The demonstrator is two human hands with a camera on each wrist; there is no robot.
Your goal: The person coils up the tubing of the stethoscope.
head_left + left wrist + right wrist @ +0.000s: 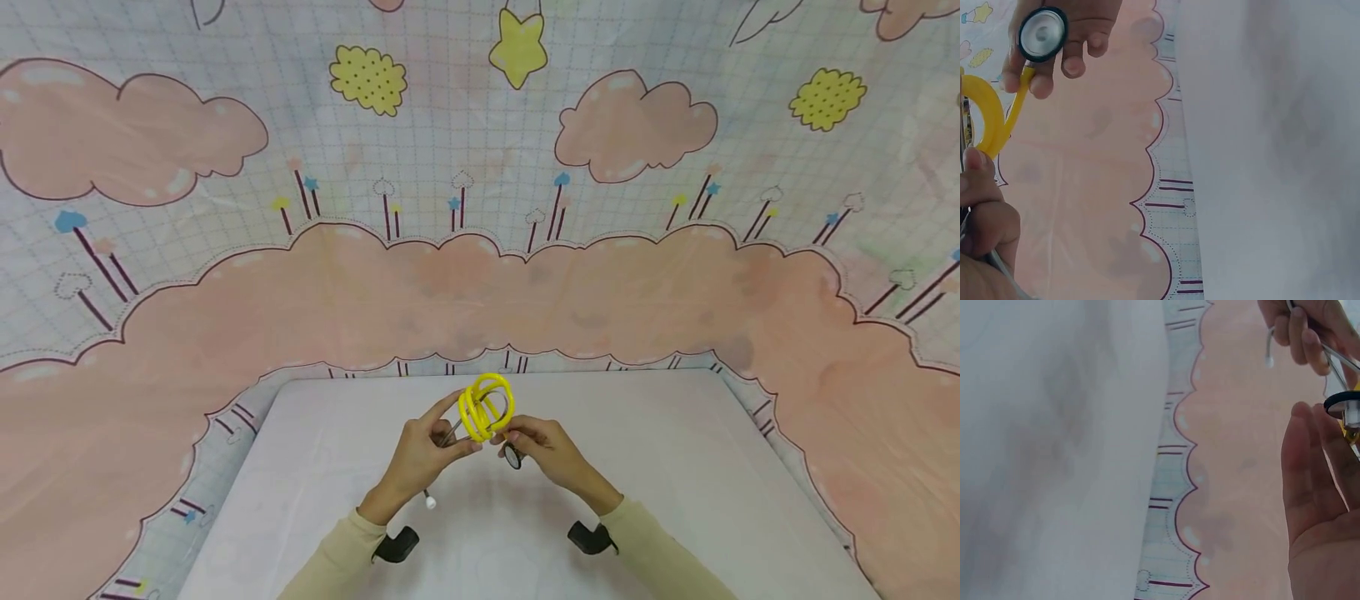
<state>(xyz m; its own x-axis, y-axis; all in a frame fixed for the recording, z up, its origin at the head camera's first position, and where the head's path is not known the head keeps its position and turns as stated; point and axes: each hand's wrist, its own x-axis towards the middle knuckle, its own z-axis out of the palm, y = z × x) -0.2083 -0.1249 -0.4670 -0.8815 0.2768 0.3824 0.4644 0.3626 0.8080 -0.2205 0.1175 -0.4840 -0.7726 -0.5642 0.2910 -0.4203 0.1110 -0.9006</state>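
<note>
A stethoscope with yellow tubing (474, 412) is coiled up and held above the table in the head view. My left hand (420, 454) grips the coil and the metal ear tubes (1333, 362), fingers curled round them. One white ear tip (430, 502) hangs below that hand. On the other side, my right hand (551, 454) pinches the tubing near the round chest piece (1043, 34). The chest piece has a dark rim and a silvery face, seen in the left wrist view. In the right wrist view most of the yellow coil is cut off at the edge.
A white table (637, 467) lies under both hands. Behind it hangs a cloth (487, 292) printed with pink clouds and stars. A dark band with a wrist mount (396, 546) is on the left sleeve, and a similar mount (590, 538) on the right.
</note>
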